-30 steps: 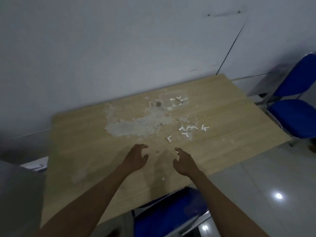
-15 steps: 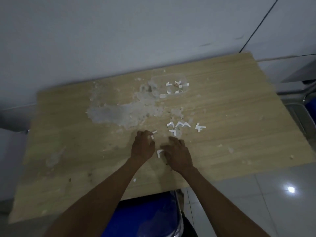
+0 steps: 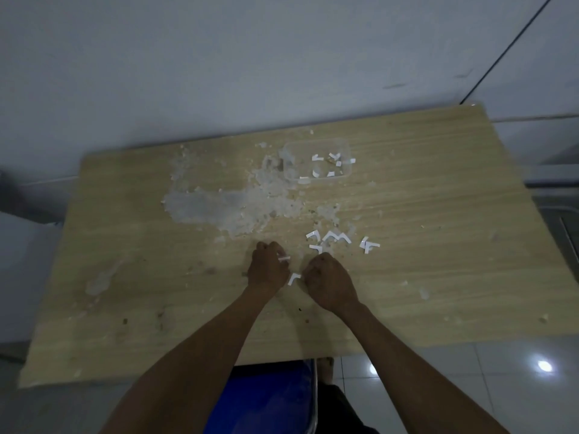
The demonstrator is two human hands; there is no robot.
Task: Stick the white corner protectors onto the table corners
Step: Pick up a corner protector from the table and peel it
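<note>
On the table: my two hands sit close together over the light wooden tabletop.
Left hand: pinches a small white L-shaped corner protector.
Right hand: curled; whether it holds anything, I cannot tell.
Between hands: another white protector lies flat.
Beyond: loose protectors; more inside a clear plastic tub.

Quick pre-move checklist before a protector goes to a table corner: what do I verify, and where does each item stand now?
1. Left hand holding a corner protector: ok, a white piece shows at its fingers.
2. Right hand holding one: cannot tell; fingers curled, contents hidden.
3. Loose protector between the hands: ok, flat on the wooden table.
4. Spare protectors: ok, lying past the hands.
5. Backing peeled: cannot tell.
6. Far right table corner: cannot tell whether bare.
</note>
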